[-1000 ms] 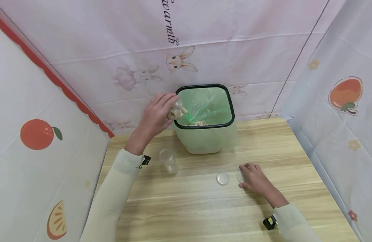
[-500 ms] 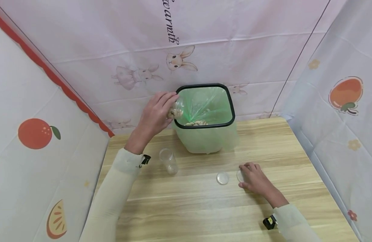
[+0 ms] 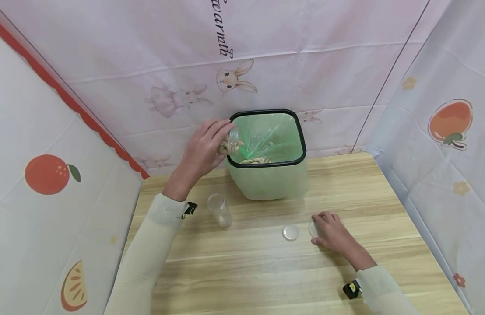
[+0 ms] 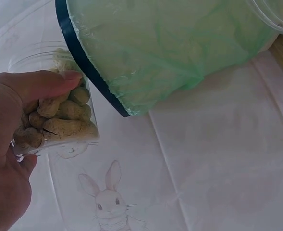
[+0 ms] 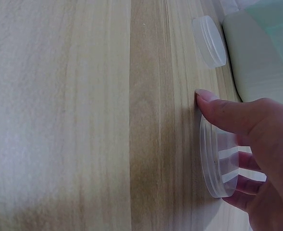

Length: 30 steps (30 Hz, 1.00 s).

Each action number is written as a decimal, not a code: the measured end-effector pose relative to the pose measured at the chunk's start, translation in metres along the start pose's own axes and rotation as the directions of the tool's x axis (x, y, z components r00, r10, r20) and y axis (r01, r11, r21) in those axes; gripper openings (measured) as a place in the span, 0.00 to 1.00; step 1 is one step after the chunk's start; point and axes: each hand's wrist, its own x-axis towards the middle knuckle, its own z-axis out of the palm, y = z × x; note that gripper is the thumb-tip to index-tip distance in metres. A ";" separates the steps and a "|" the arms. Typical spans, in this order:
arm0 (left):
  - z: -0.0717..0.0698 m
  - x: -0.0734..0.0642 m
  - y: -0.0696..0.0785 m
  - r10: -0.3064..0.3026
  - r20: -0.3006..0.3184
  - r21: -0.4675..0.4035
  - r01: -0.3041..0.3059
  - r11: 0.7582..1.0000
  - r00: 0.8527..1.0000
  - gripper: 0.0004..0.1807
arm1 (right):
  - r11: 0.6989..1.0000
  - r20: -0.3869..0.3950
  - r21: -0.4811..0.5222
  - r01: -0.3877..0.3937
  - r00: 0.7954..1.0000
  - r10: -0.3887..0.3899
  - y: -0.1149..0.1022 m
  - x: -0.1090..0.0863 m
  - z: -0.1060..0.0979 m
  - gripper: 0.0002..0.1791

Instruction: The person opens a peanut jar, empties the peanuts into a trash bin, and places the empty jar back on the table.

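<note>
My left hand point(image 3: 205, 146) grips a clear plastic jar of peanuts point(image 4: 55, 113), its fingers and thumb wrapped round the side. The jar is tipped with its mouth over the left rim of a bin point(image 3: 274, 183) that has a black rim and a green plastic bag inside. Peanuts point(image 3: 258, 160) show in the bag, just behind the front rim. On the table, my right hand point(image 3: 333, 232) holds a clear round lid point(image 5: 213, 159) between thumb and fingers. A second clear lid point(image 3: 290, 232) lies to its left.
Another clear jar point(image 3: 220, 211) is on the wooden table point(image 3: 242, 267), in front of the bin's left side. Printed cloth point(image 3: 262, 83) hangs behind the bin and along both sides of the table.
Peanuts at the mouth of the tilted jar have shifted back and then forward again. The left hand has barely moved, and the right hand stays on the lid.
</note>
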 end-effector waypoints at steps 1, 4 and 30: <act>0.000 0.000 0.000 0.002 -0.003 0.000 -0.002 1.000 1.000 0.44 | 1.000 0.000 0.000 0.000 1.000 0.000 0.000 0.000 0.000 0.43; 0.000 0.000 0.000 0.002 -0.001 0.006 -0.002 1.000 1.000 0.44 | 1.000 -0.004 -0.003 0.004 1.000 -0.004 -0.001 0.000 0.000 0.43; -0.006 0.004 0.001 -0.037 0.060 -0.031 0.039 0.999 0.998 0.41 | 1.000 -0.010 0.004 0.005 1.000 -0.005 -0.001 0.000 -0.001 0.43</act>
